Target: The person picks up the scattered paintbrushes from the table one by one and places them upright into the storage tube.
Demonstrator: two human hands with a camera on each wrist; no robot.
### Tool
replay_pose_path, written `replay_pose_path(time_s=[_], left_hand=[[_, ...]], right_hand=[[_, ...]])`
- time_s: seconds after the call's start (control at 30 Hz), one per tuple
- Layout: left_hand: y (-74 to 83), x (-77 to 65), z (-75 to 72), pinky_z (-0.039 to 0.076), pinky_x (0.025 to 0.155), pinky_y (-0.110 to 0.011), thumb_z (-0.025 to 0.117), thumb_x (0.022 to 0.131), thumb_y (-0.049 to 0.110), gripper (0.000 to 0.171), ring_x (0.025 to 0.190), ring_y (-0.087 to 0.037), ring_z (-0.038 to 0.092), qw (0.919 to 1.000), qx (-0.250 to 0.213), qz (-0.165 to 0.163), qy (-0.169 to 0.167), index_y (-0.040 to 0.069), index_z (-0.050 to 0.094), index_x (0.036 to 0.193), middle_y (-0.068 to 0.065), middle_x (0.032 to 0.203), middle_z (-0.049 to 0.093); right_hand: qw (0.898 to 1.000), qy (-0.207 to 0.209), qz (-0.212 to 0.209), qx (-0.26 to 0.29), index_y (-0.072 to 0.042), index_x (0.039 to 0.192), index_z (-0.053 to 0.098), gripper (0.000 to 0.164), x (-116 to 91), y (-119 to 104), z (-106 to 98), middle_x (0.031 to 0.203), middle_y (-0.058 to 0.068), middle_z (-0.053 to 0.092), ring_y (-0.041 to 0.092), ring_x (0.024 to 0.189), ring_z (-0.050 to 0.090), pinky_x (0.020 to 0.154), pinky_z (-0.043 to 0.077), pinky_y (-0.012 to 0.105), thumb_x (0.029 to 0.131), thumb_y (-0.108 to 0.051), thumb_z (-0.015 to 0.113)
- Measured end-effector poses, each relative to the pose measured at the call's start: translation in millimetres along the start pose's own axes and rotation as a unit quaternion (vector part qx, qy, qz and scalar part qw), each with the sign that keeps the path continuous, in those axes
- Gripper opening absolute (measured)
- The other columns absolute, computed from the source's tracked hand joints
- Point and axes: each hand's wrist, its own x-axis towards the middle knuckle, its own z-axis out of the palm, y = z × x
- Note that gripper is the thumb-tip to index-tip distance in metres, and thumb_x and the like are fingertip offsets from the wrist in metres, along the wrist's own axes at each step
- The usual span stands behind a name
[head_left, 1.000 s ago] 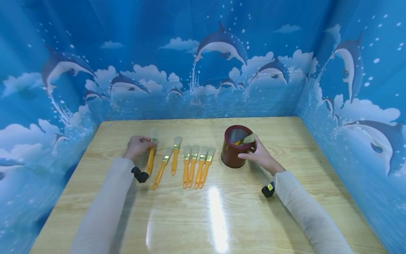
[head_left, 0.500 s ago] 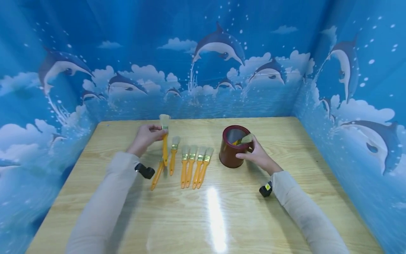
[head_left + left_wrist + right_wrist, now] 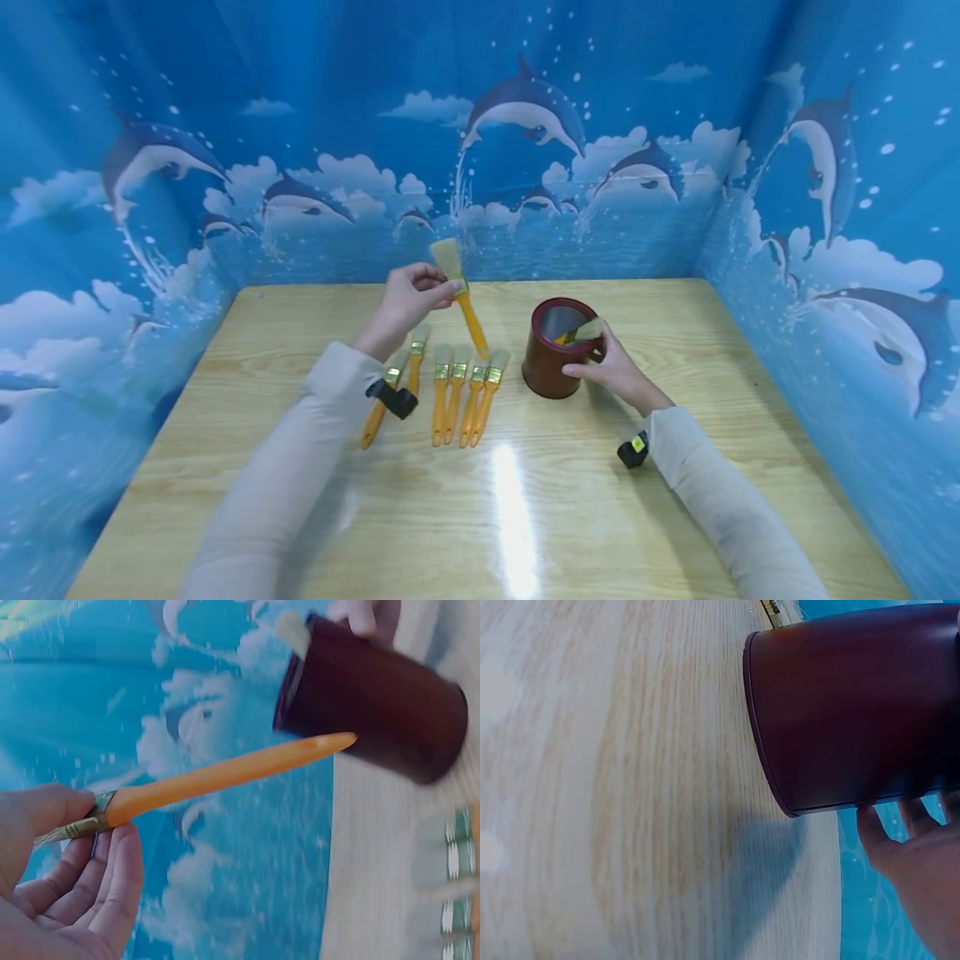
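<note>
My left hand pinches a paintbrush at its metal ferrule, between thumb and fingers. Its pale bristles point up and its orange handle slants down to the right, above the brushes on the table. In the left wrist view the handle end overlaps the container. A dark red-brown cylindrical container stands upright on the table, its mouth up. Around its right side my right hand grips it, thumb toward the front. Inside, a second paintbrush leans bristles-up against the rim beside that hand.
Several paintbrushes lie side by side left of the container, bristles away from me. Two more, a slanted brush and an upright-lying brush, are partly covered by my left arm. A dolphin-print curtain borders the wooden table.
My left hand has lifted the paintbrush from the table's left side and carried it right, toward the container. The brush now tilts, handle end to the right. My right hand stays on the container.
</note>
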Motion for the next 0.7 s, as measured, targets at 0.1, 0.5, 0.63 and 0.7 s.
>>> replay_pose_path(time_s=[0.1,0.5,0.63,0.7], left_hand=[[8.3,-0.3,16.0,0.056,0.082,-0.03,0.07,0.089,0.02,0.031,0.094,-0.023,0.067,0.9997,-0.012,0.022,0.002,0.0,0.061,0.109,-0.016,0.104,0.067],[28.4,2.7,65.6,0.055,0.083,-0.03,0.075,0.085,0.023,0.028,0.098,-0.017,0.066,0.9962,0.013,0.086,0.008,0.006,0.066,0.106,-0.007,0.105,0.069],[28.4,4.6,78.3,0.056,0.081,-0.028,0.073,0.086,0.027,0.029,0.097,-0.015,0.066,0.993,0.064,0.099,-0.003,0.008,0.065,0.106,-0.005,0.104,0.07],[27.0,5.4,84.3,0.056,0.08,-0.027,0.072,0.087,0.029,0.029,0.097,-0.015,0.067,0.9902,0.088,0.108,-0.011,0.008,0.065,0.107,-0.004,0.103,0.07]], right_hand=[[1.0,0.002,0.001,0.002,-0.026,0.153,0.01,0.098,-1,0,0,0.15,0.013,0.027,0.038,0.139,0.027,0.112,0.027,0.055,0.082,-0.029,0.077],[1.0,0.004,-0.009,-0.004,-0.021,0.152,0.013,0.096,1,-1,0,0.149,0.015,0.028,0.037,0.137,0.028,0.112,0.026,0.054,0.082,-0.027,0.077],[1.0,0.001,-0.013,0.002,-0.021,0.152,0.014,0.093,1,-1,1,0.15,0.015,0.028,0.036,0.138,0.027,0.113,0.024,0.055,0.083,-0.025,0.076],[1.0,0.001,-0.016,0.006,-0.02,0.152,0.013,0.093,1,-1,1,0.15,0.015,0.028,0.036,0.139,0.027,0.113,0.024,0.055,0.084,-0.023,0.076]])
